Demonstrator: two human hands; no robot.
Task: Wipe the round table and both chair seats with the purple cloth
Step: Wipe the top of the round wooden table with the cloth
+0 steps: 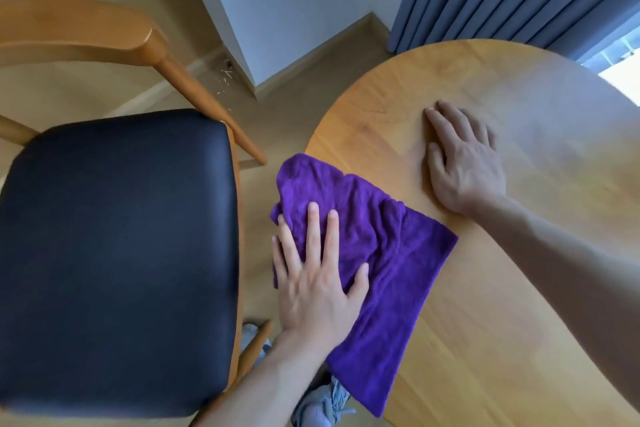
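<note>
While your left forearm reaches up from the lower edge of the view, your left hand (317, 282) lies palm down with the fingers (313, 229) spread and straight, flat on the purple cloth (391, 260). That grip is open: nothing is pinched or wrapped, the palm and fingers just press on the fabric, and the thumb rests splayed out toward the cloth's middle. Under this hand the cloth hangs over the near left rim of the round wooden desk (519, 288); its crumpled upper part bunches just beyond your fingertips, and its smoother lower part stretches back past your wrist, partly off the rim.

Your right arm comes in from the right edge of the view, crossing over the desk, and your right hand (462, 163) rests palm down on the bare wood, fingers together and pointing away from you. This grip is open too, holding nothing, touching only the desk top. It sits beyond the cloth, close to its far corner but apart from it.

To the outer side of your left hand stands a wooden chair with a black padded seat (117, 260), untouched by either hand. Below your left wrist, a grey shoe (322, 406) shows on the wood floor (277, 114).
</note>
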